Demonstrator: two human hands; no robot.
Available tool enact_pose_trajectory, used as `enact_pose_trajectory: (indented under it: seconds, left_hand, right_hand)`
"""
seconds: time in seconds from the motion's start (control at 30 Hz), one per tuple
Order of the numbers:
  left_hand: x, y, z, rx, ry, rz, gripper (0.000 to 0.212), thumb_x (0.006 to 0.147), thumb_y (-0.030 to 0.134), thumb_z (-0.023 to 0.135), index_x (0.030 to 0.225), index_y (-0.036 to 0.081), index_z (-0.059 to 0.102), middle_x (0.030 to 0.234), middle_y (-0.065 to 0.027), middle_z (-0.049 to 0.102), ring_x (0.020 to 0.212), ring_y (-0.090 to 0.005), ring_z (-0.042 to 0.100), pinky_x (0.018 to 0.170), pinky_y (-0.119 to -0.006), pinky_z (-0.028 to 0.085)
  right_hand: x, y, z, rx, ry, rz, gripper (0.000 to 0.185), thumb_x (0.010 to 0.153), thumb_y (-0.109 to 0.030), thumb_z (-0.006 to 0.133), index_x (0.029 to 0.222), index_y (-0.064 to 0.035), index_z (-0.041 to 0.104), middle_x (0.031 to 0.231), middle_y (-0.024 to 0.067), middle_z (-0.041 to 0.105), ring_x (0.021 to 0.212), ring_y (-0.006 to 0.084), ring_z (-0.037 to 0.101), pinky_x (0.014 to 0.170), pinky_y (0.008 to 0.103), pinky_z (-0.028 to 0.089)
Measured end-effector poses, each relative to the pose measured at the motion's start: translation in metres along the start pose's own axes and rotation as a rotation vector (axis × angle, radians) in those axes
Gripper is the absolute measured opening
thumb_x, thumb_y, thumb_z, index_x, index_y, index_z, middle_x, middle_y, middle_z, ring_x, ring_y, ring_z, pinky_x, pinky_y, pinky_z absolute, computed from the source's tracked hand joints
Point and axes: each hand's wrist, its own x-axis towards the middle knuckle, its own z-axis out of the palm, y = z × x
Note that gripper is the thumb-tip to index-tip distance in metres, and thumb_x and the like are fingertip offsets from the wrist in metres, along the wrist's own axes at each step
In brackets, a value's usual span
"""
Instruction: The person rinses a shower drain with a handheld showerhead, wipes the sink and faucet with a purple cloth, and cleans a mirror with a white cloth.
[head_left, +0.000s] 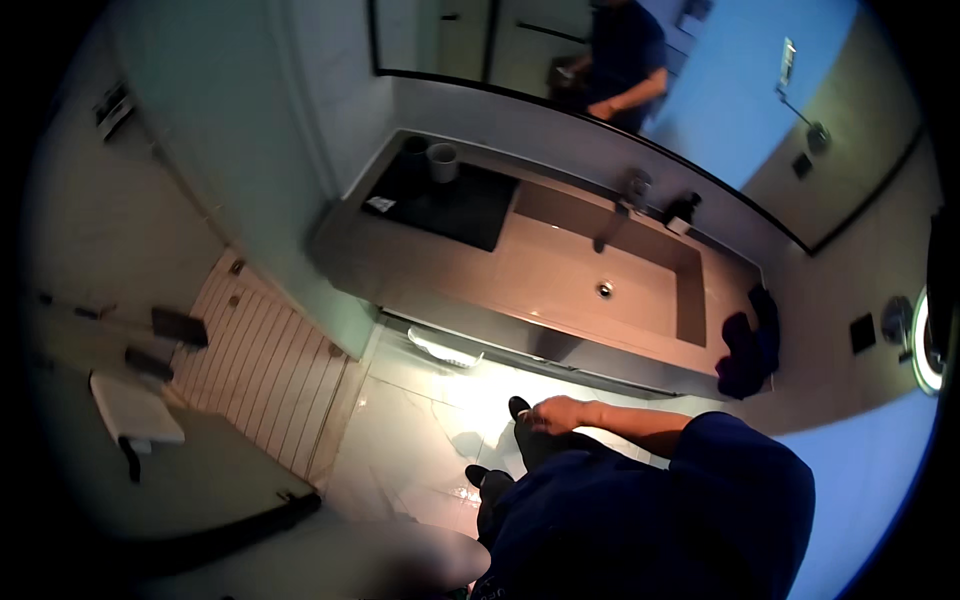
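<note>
My right hand (555, 415) is in front of my dark trousers, near one black shoe (517, 407). Its fingers look curled but are blurred, and whether they hold anything cannot be made out. I cannot make out my left hand directly; a blurred, pale rounded shape (442, 551) covers part of the lower edge. Before me is a long washbasin counter (420, 274) with a rectangular sink (637, 300) and a tap (634, 191). The wall mirror (525, 60) reflects a person in a dark shirt, with a brown object near one hand.
A black tray (480, 217) bears a light cup (443, 163) and a dark cup (413, 152). A dark bottle (681, 214) stands behind the sink; dark cloth (742, 352) lies at the counter's right end. A slatted shower floor (255, 360) and a round lit mirror (928, 341) are at the sides.
</note>
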Motion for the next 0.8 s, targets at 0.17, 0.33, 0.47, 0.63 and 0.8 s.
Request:
enact_pose_trajectory:
  seconds: [0.17, 0.33, 0.47, 0.63, 0.8]
  left_hand:
    - [0.016, 0.086, 0.020, 0.078, -0.107, 0.270, 0.021, 0.082, 0.019, 0.061, 0.084, -0.002, 0.060, 0.086, -0.0141, 0.061, 0.077, -0.0263, 0.055, 0.067, -0.041, 0.045]
    - [0.020, 0.159, 0.033, 0.235, -0.235, 0.388, 0.021, 0.084, 0.017, 0.061, 0.081, -0.003, 0.059, 0.082, -0.0134, 0.061, 0.073, -0.0252, 0.054, 0.064, -0.041, 0.045]
    - [0.028, 0.203, 0.025, 0.457, -0.363, 0.347, 0.021, 0.085, 0.016, 0.061, 0.078, -0.004, 0.058, 0.078, -0.0128, 0.060, 0.069, -0.0244, 0.053, 0.062, -0.041, 0.044]
    - [0.042, 0.314, -0.007, 0.371, -0.472, 0.483, 0.022, 0.087, 0.014, 0.061, 0.074, -0.005, 0.057, 0.073, -0.0121, 0.059, 0.065, -0.0233, 0.052, 0.059, -0.041, 0.044]
    - [-0.204, 0.587, 0.001, -0.545, -0.900, 1.165, 0.028, 0.085, 0.009, 0.068, 0.112, 0.003, 0.064, 0.101, -0.0111, 0.067, 0.084, -0.0180, 0.065, 0.074, -0.029, 0.052]
  right_hand:
    - [-0.066, 0.042, -0.062, 0.670, 0.564, 0.099, 0.028, 0.090, -0.022, 0.060, 0.111, -0.0037, 0.065, 0.095, 0.0138, 0.070, 0.085, 0.0234, 0.067, 0.077, 0.0336, 0.052]
    - [-0.226, 0.191, -0.073, 0.324, 1.653, 0.701, 0.016, 0.083, -0.009, 0.062, 0.095, -0.0011, 0.068, 0.079, 0.0100, 0.067, 0.076, 0.0175, 0.065, 0.068, 0.0300, 0.052]
    - [-0.355, 0.257, -0.039, 0.007, 1.755, 1.262, 0.037, 0.081, -0.023, 0.070, 0.110, -0.0007, 0.062, 0.098, 0.0151, 0.067, 0.091, 0.0278, 0.064, 0.081, 0.0372, 0.051]
    - [-0.355, 0.296, -0.057, -0.157, 1.074, 1.490, 0.051, 0.079, -0.034, 0.072, 0.112, 0.0023, 0.060, 0.108, 0.0179, 0.065, 0.107, 0.0361, 0.056, 0.087, 0.0444, 0.045]
    - [-0.326, 0.291, -0.084, 0.885, 1.439, 0.795, 0.034, 0.094, -0.028, 0.058, 0.103, 0.0047, 0.064, 0.092, 0.0092, 0.070, 0.074, 0.0206, 0.066, 0.067, 0.0328, 0.051]
